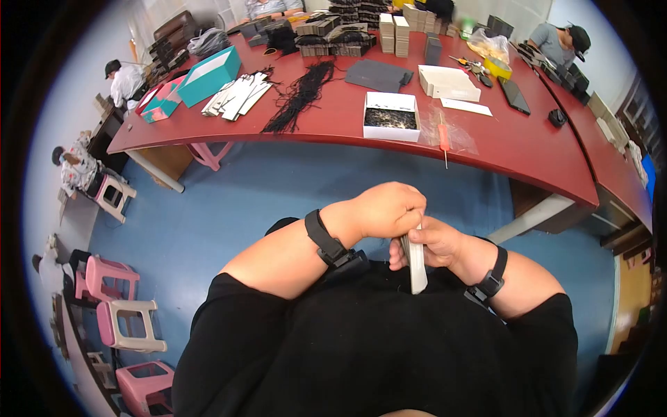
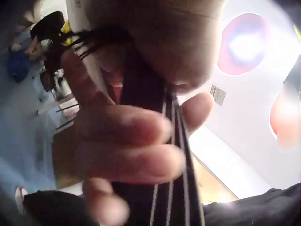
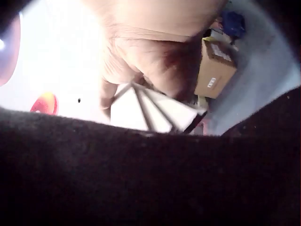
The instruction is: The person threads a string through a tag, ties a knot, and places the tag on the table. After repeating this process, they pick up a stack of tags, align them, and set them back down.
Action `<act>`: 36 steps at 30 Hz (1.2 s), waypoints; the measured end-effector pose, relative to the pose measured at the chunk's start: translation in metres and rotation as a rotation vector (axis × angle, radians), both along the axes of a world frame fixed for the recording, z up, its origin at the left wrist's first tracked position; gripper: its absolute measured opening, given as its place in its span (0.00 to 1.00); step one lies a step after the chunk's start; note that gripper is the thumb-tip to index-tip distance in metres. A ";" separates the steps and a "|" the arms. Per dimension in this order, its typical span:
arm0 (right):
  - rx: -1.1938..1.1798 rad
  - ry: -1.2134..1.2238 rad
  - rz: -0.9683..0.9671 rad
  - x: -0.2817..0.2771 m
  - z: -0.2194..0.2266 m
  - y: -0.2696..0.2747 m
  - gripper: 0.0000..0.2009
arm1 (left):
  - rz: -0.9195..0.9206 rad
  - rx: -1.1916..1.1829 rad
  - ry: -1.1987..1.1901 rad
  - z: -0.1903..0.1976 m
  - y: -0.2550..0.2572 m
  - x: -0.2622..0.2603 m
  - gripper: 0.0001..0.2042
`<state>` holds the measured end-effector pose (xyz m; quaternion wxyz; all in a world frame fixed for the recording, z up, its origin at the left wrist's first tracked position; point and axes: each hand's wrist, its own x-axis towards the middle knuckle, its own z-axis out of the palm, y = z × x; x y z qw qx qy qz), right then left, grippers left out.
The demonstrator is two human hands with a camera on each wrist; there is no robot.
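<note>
Both hands meet over my lap in the head view. My right hand (image 1: 434, 244) grips a thin stack of flat cards (image 1: 417, 267), pale on the face and dark at the edges, hanging down against my black shirt. My left hand (image 1: 385, 208) curls over the top of the stack and pinches it. In the left wrist view the fingers (image 2: 127, 141) wrap round the dark cards (image 2: 174, 188), with black strings (image 2: 89, 40) showing at the upper end. The right wrist view shows the cards (image 3: 160, 110) fanned slightly below the right hand (image 3: 150, 61).
A long red table (image 1: 514, 139) stands ahead with a white box (image 1: 391, 116), a heap of black strings (image 1: 299, 97), a teal box (image 1: 208, 75) and stacks of cards. Pink stools (image 1: 111, 278) stand on the blue floor at left. Other people sit around the room.
</note>
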<state>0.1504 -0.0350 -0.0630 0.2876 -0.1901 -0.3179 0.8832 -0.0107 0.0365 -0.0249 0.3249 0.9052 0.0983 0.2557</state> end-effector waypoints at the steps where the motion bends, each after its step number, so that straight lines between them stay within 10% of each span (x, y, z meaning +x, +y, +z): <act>1: -0.029 -0.089 -0.083 -0.001 0.004 0.001 0.17 | 0.127 0.076 0.053 0.000 0.005 -0.001 0.10; 5: 0.242 -0.630 -0.127 -0.011 0.034 0.007 0.18 | 0.287 0.240 0.223 0.008 0.015 -0.003 0.11; 7: 0.193 -0.532 -0.021 0.000 0.034 0.012 0.18 | 0.306 -0.136 0.446 0.025 0.015 -0.004 0.16; 9: 0.109 -0.343 0.160 0.016 0.036 0.019 0.18 | 0.060 -0.600 0.308 0.027 0.016 -0.014 0.17; 15: -0.041 -0.208 0.431 0.047 0.029 0.011 0.23 | -0.407 -0.619 0.145 -0.014 0.019 -0.028 0.13; 19: -0.046 -0.119 0.217 0.079 0.014 -0.006 0.27 | -0.266 -0.685 0.428 -0.025 0.039 -0.049 0.16; 24: 0.144 0.188 -0.572 0.118 -0.047 -0.023 0.25 | 0.251 0.031 0.246 0.018 0.046 -0.104 0.11; 27: -0.074 0.226 -1.164 0.123 -0.082 -0.020 0.17 | 0.902 -0.170 -0.024 0.072 0.099 -0.152 0.11; 30: -0.089 0.185 -1.247 0.128 -0.116 -0.021 0.17 | 1.354 0.609 0.266 0.064 0.192 -0.221 0.20; 33: -0.104 0.195 -1.259 0.134 -0.133 -0.019 0.17 | 1.345 0.247 0.727 0.077 0.216 -0.239 0.22; 36: -0.167 0.190 -1.265 0.154 -0.145 -0.022 0.17 | 1.323 0.430 0.704 0.067 0.236 -0.242 0.21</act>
